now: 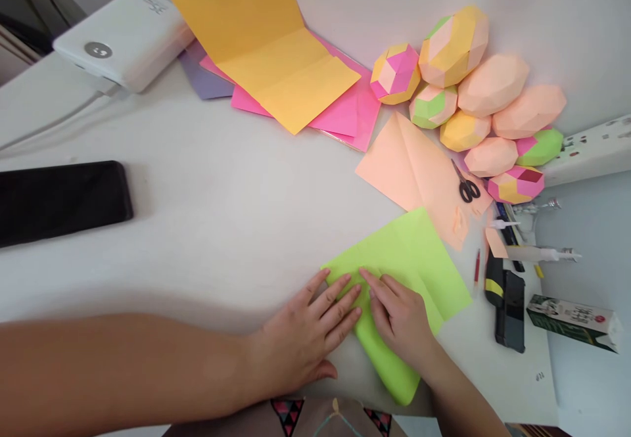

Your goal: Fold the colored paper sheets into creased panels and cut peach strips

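- Fingers [340, 300] of both hands lie flat and extended, gripping nothing, pressing on the green paper [419, 259].
- I see my left hand [305, 335] and right hand [401, 322] meet fingertip to fingertip near the worktop's [221, 227] front edge.
- Paper beneath them is hidden from me; its near end curls at that edge.

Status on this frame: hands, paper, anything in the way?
Left hand flat, fingertips on green paper. Right hand flat on its fold. Peach sheet and scissors lie just beyond the far edge, clear of both hands.
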Demonstrator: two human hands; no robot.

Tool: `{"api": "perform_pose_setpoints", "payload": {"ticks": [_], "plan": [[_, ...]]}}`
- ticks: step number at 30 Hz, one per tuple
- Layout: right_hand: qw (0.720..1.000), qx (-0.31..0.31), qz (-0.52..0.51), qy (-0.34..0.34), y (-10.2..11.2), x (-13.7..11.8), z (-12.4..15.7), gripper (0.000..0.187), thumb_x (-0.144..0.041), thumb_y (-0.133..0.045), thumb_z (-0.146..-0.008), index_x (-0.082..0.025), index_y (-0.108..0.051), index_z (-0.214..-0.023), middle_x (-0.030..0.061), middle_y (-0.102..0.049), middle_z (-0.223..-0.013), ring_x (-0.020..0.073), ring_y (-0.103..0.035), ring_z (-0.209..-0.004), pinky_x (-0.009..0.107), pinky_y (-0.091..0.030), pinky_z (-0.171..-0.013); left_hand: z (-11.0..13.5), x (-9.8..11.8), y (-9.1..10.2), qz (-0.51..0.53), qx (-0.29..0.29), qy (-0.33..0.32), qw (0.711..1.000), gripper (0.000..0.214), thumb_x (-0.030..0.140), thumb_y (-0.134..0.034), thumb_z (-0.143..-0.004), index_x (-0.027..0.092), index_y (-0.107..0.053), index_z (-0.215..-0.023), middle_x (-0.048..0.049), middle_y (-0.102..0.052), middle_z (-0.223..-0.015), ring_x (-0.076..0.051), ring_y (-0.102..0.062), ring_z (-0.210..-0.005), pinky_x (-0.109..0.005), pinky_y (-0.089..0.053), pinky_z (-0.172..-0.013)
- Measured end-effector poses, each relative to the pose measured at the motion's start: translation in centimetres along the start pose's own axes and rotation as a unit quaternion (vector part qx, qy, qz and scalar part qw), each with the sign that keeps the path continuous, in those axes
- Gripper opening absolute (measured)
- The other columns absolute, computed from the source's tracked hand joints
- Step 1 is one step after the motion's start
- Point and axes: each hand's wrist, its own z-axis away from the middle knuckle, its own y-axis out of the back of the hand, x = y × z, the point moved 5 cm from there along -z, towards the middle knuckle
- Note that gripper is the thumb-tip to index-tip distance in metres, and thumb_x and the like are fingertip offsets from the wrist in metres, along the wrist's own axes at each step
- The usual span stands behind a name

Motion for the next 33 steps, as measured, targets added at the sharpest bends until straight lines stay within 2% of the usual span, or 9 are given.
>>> {"api": "perform_pose_setpoints", "payload": {"ticks": [9, 24, 28, 33], "plan": [[0.998, -0.003, 0.058, 0.022, -0.1, -0.2, -0.2, 0.043, -0.012, -0.037, -0.089, -0.013, -0.049, -0.131, 0.0015, -0.054, -0.069, 0.0121, -0.049, -0.057, 0.023, -0.037, -0.048, 0.0, -0.1, -0.1, 0.002, -0.01, 0.006, 1.0, 0.077, 0.069, -0.049, -0.079, 0.022, -0.043, -0.138, -0.0086, -0.035, -0.148, -0.032, -0.025, -0.139, -0.057, -0.02, -0.11], [0.995, -0.01, 0.088, 0.038, -0.3, -0.2, -0.4, 0.051, -0.011, -0.036, -0.089, -0.018, -0.038, -0.14, 0.0004, -0.053, -0.069, 0.0117, -0.048, -0.054, 0.023, -0.036, -0.046, 0.1, 0.0, 0.0, -0.003, -0.013, 0.016, 1.0, 0.076, 0.07, -0.049, -0.078, 0.023, -0.044, -0.138, -0.0066, -0.037, -0.148, -0.03, -0.026, -0.138, -0.054, -0.024, -0.109], [0.995, -0.022, 0.091, 0.036, -0.3, -0.2, -0.5, 0.054, -0.011, -0.036, -0.089, -0.019, -0.032, -0.143, 0.0005, -0.052, -0.07, 0.0121, -0.048, -0.055, 0.023, -0.036, -0.047, -0.1, -0.2, 0.3, -0.007, -0.016, 0.014, 1.0, 0.077, 0.07, -0.051, -0.077, 0.021, -0.046, -0.136, -0.0098, -0.041, -0.145, -0.032, -0.031, -0.136, -0.054, -0.026, -0.108], [0.995, -0.022, 0.09, 0.033, -0.3, -0.3, -0.5, 0.054, -0.009, -0.035, -0.089, -0.018, -0.033, -0.142, 0.0002, -0.05, -0.068, 0.0122, -0.047, -0.055, 0.023, -0.034, -0.045, 0.1, -0.6, 0.8, -0.029, 0.001, 0.052, 0.998, 0.09, 0.076, -0.051, -0.071, 0.008, -0.052, -0.13, -0.019, -0.045, -0.14, -0.037, -0.038, -0.13, -0.048, -0.027, -0.107]]}}
